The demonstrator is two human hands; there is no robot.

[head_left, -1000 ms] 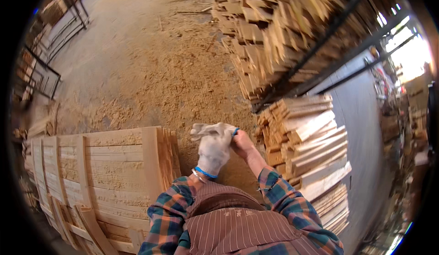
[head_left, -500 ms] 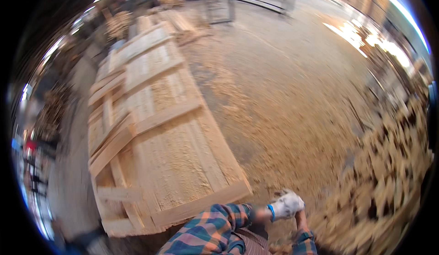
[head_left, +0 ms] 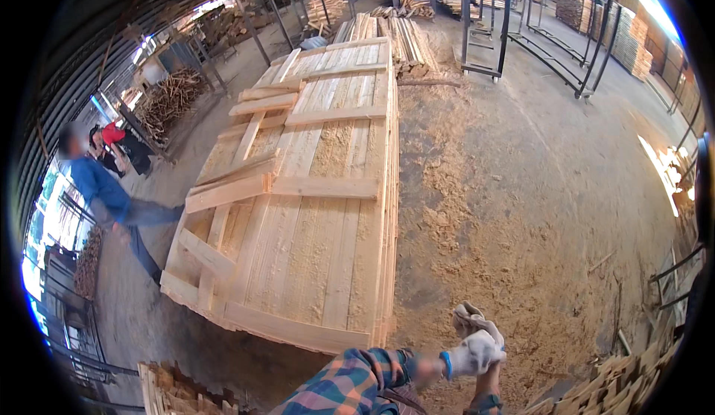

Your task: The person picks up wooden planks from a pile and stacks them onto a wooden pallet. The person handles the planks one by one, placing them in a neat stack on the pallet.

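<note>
Both hands together, lower right of the frame, right of the panel stack's near corner. Left hand (head_left: 474, 355) wears a white glove (head_left: 482, 346) with a blue cuff (head_left: 447, 364), fingers curled in tight. Right hand (head_left: 491, 370) sits behind it, bare at the wrist, mostly hidden; can't tell whether it's open or closed. Second glove, greyish (head_left: 468, 317), is right at the hands: its fingers poke up and left just above the left fist, which looks closed on it. Can't tell how far the right hand is inside.

Sleeves are plaid (head_left: 357, 381). Left forearm comes up from the bottom edge, near the stack's front edge.

Panel stack (head_left: 357, 266): center to left of frame, wood, sawdust on top, crosspieces over the boards, a few loose-looking slats on its left side. More sawdust (head_left: 447, 221) on the floor (head_left: 521, 154) to its right. Long boards (head_left: 410, 39) beyond its far end. Black metal rack (head_left: 484, 69) upper right. Wood pieces (head_left: 622, 393) bottom right corner, more bottom left.

Person in blue (head_left: 100, 184) at left, beside the stack. Another in red (head_left: 113, 133) behind them.
</note>
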